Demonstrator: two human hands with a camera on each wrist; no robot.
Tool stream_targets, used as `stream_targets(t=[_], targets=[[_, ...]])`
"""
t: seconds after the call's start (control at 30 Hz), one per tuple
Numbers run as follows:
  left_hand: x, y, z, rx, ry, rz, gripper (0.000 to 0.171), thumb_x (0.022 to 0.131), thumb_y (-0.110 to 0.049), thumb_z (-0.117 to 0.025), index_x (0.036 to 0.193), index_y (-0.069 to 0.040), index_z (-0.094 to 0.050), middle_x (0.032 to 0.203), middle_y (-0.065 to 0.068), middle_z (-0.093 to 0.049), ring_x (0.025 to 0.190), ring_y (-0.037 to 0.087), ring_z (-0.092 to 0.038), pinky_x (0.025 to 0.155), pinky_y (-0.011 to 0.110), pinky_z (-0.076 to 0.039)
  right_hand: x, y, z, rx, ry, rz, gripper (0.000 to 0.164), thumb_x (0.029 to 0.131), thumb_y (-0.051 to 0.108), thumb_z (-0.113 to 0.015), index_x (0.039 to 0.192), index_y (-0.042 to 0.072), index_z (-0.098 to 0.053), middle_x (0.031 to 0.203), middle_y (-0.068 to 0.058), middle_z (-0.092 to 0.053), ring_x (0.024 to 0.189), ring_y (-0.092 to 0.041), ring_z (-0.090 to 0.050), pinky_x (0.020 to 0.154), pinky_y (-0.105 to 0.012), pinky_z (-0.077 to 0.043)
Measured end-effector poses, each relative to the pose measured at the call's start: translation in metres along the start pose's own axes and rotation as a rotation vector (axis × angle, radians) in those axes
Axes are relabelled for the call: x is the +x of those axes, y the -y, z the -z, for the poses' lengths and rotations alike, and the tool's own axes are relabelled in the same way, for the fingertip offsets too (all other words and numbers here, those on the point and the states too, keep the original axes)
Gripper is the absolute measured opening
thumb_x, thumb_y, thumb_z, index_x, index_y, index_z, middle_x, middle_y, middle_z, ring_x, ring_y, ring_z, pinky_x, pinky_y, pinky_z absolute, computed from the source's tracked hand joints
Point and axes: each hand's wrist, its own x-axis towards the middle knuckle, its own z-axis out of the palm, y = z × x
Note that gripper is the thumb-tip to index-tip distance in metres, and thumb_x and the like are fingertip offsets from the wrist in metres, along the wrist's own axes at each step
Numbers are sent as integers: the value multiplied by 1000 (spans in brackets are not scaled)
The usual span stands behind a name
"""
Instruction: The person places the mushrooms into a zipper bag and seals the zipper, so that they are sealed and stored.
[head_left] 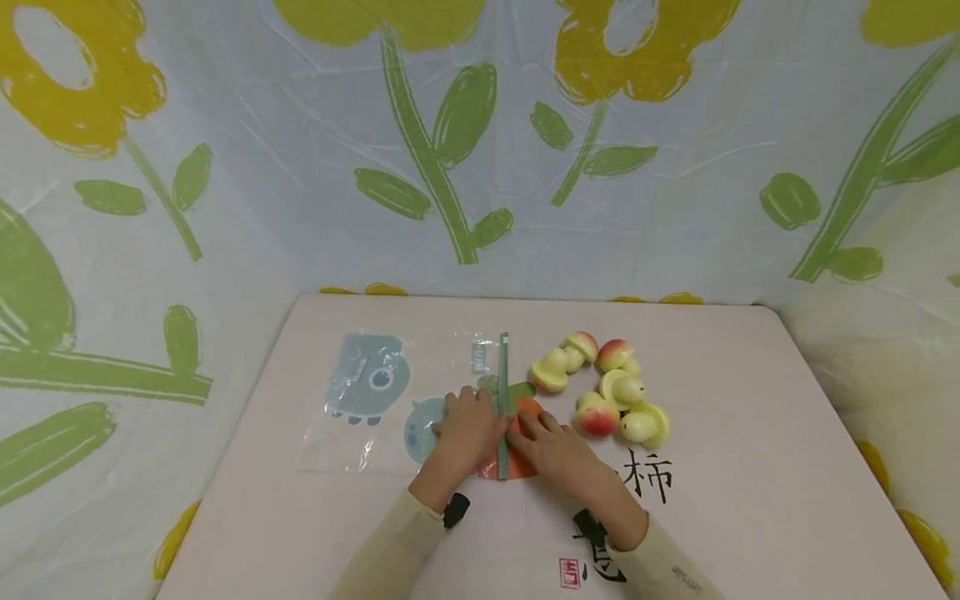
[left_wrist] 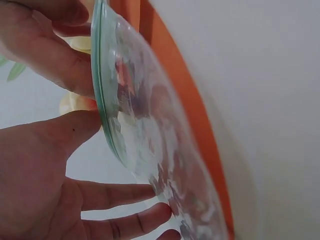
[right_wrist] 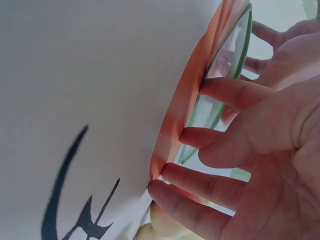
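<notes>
Plainly, a clear plastic bag lies flat on the pale table, spreading from the left hand toward 9 and 11 o'clock. That hand rests on the bag near its mouth, fingers spread apart and fairly straight, the thumb touching the green closure strip at 3 o'clock. At 4 o'clock from it, the right hand sits just beyond the strip, its fingers extended and apart, clamped on nothing, the tips on an orange fruit print that runs beneath the bag's edge.

The bag is see-through and glossy, with wrinkled highlights. A blue one-eyed figure is printed on it at 10 o'clock from the left hand; a second blue figure, at 9 o'clock, is partly hidden by the fingers. Near the right hand, at 1 o'clock, lies a loose cluster of yellow mushroom-shaped pieces, some with red-blushed caps.

At 12 o'clock from the left hand the bag bears a small blue lettered block, too small to read. On the tabletop, a black 柿 character stands at about 4 o'clock from the right hand, and a red seal mark at 6 o'clock. Lettering on the right sleeve is illegible.
</notes>
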Motion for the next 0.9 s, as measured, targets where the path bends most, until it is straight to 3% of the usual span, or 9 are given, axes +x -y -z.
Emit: stream_targets(t=[0.13, 0.37, 0.5, 0.63, 0.77, 0.9], targets=[[2, -2, 3, -12, 19, 11, 66, 95, -53, -63, 130, 2, -55, 114, 20, -53, 107, 42, -49, 74, 74, -47, 1, 0, 1, 2, 3, -3, 51, 96, 7, -67, 145, 16, -55, 145, -22, -48, 124, -48, -49, 85, -58, -52], [-2, 3, 5, -46, 6, -24, 45, 96, -38, -67, 117, 2, -62, 114, 20, -55, 102, 40, -51, 73, 75, -46, 1, 1, 1, 30, 17, -17, 48, 98, 6, -63, 144, 15, -55, 145, -23, -48, 125, -49, -49, 85, -59, -52], [-5, 11, 4, -51, -37, -75, 33, 94, -30, -70, 106, 0, -67, 105, 15, -58, 94, 35, -55, 71, 64, -52, 2, 2, 1, 28, 22, -18, 48, 97, 7, -65, 143, 15, -56, 145, -22, -49, 125, -48, -49, 85, -59, -52], [-6, 19, 5, -69, -96, -149, 19, 91, -20, -71, 86, -2, -69, 89, 9, -57, 81, 30, -59, 61, 50, -54, 3, 1, 0, 13, 3, -8, 46, 97, 6, -64, 142, 15, -58, 144, -22, -49, 125, -48, -49, 84, -58, -53], [-6, 30, 8, -206, -87, -166, 22, 91, -14, -69, 71, -10, -60, 72, 1, -55, 63, 22, -56, 52, 37, -48, 2, 0, -2, 10, -6, 5, 45, 97, 5, -64, 141, 13, -58, 143, -23, -49, 123, -48, -50, 83, -58, -53], [-4, 43, 12, -372, -44, -165, 15, 91, -14, -68, 77, -10, -63, 67, -3, -56, 56, 12, -51, 49, 29, -44, 1, -1, -3, 5, -2, 15, 45, 97, 4, -63, 140, 12, -59, 142, -24, -50, 123, -48, -49, 85, -57, -52]])
